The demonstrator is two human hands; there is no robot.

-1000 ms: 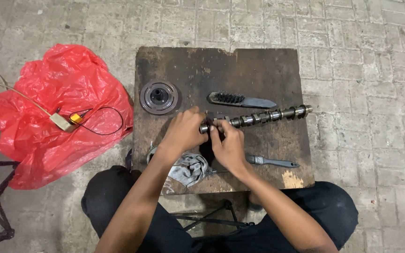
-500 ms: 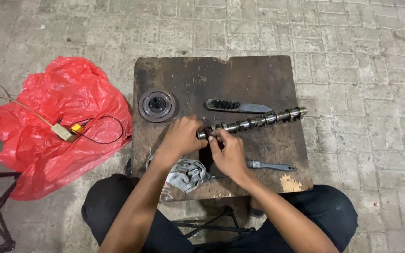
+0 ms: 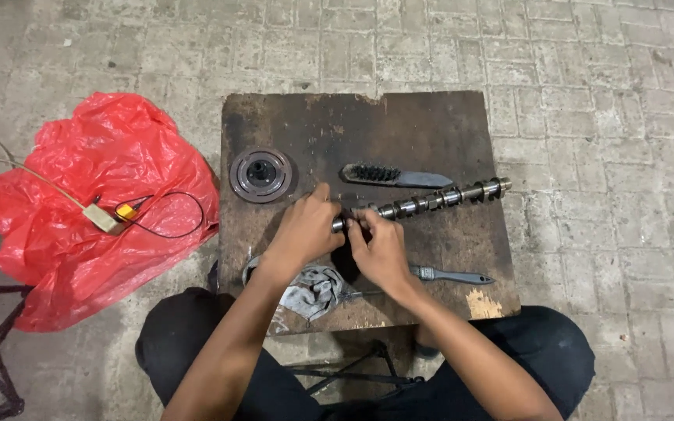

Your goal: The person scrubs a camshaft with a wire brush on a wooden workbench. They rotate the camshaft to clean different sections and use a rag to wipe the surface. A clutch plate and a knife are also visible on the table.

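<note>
- Here, in the head view, both hands meet at the near end of a long metal camshaft (image 3: 431, 200), which lies slanted across the dark tabletop (image 3: 431, 125).
- The left hand (image 3: 306, 230) is curled over the shaft's end; I cannot tell how firmly it grips.
- The right hand (image 3: 380, 249) pinches the same end with bent fingers, closed around it from below.
- The step in hand seems to be work on this end of the shaft, holding it steady while something small is turned or fitted.
- The next move probably needs 1 hand to keep the shaft from rolling.
- Nearby lie a wire brush (image 3: 395, 175), a round pulley (image 3: 260, 174), a small paintbrush (image 3: 450, 275) and a grey rag (image 3: 310, 288).
- A red plastic bag (image 3: 103, 156) lies on the paved floor.
</note>
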